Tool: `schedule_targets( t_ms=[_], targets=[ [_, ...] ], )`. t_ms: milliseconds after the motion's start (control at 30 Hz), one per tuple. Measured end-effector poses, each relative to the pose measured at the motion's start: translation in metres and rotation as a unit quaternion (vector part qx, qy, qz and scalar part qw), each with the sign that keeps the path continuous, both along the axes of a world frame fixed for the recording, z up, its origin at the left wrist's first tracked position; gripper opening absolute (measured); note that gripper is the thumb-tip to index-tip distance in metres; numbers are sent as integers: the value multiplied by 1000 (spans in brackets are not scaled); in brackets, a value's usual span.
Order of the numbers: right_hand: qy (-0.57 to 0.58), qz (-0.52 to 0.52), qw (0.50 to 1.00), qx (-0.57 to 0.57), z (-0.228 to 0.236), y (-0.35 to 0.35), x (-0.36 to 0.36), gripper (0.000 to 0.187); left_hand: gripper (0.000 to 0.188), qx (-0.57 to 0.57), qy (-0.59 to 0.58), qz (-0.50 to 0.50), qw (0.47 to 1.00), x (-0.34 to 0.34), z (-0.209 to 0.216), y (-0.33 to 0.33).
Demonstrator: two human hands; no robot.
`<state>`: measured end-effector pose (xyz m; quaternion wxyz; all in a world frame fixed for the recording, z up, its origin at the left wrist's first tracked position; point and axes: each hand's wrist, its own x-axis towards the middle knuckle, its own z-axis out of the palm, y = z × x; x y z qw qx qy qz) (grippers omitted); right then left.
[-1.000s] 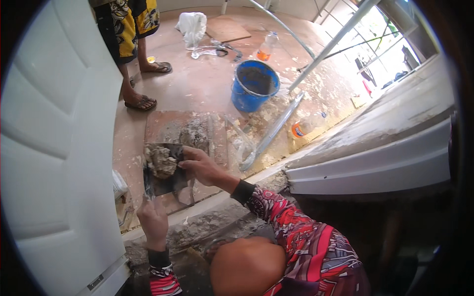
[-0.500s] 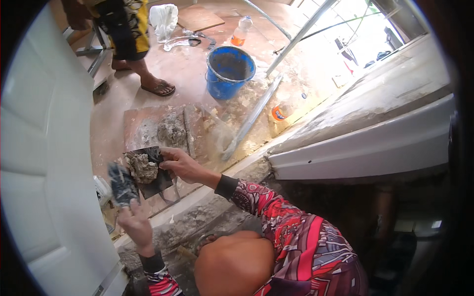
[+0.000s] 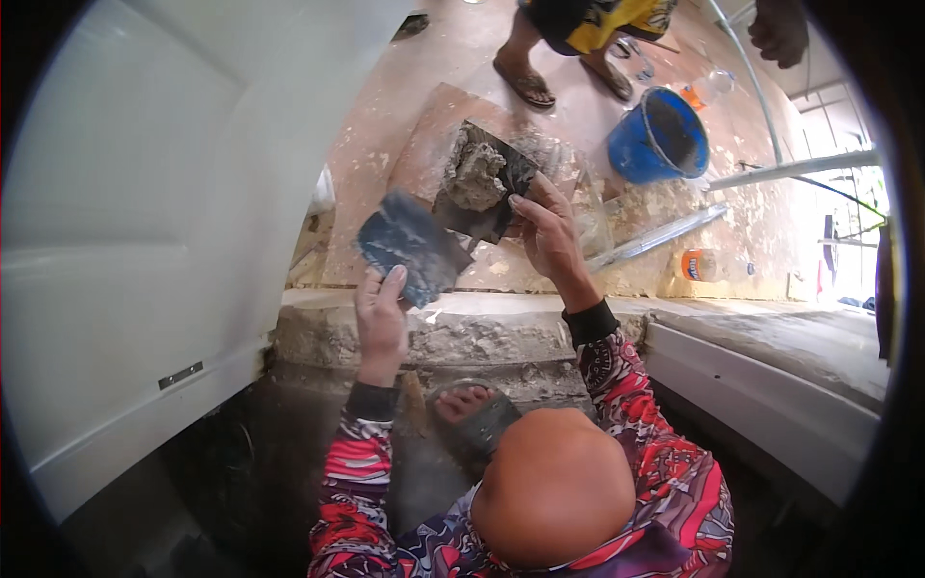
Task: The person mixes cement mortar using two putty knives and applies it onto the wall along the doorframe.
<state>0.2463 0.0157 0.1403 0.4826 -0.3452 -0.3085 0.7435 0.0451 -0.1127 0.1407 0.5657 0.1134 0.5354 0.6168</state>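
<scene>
Head view: a dark, flat, rectangular plate carrying a rough lump of grey mortar is held over a flat reddish-brown board. The right grip pinches the plate's right edge, thumb on top; the left grip pinches the near edge of a blurred, smeared blue-grey flat blade. Contact between plate and blade cannot be told. The plate is probably stiff, weighted by soft, crumbly mortar and slippery where smeared; a mortar-free edge, kept level, seems the surest hold. Neither tool shows legible writing; a clear plastic bottle with an orange label bears print.
</scene>
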Motion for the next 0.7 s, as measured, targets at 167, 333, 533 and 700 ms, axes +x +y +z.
schedule_targets(
  t_ms=[167, 333, 533, 700],
  targets=[
    [-97, 64, 992, 52, -14, -9, 2, 34, 16, 26, 2, 9, 1000, 25, 8, -2],
    [-344, 78, 842, 407, 36, -29, -20, 50, 14, 46, -140, 80, 986, 21, 8, 5],
    [-497, 202, 708, 459, 54, -37, -7, 71, 17, 105, -206, 53, 972, -4, 6, 10],
    [-482, 175, 687, 514, 48, -36, -7, 76, 14, 86, -184, 49, 978, -16, 13, 12]
  ],
)
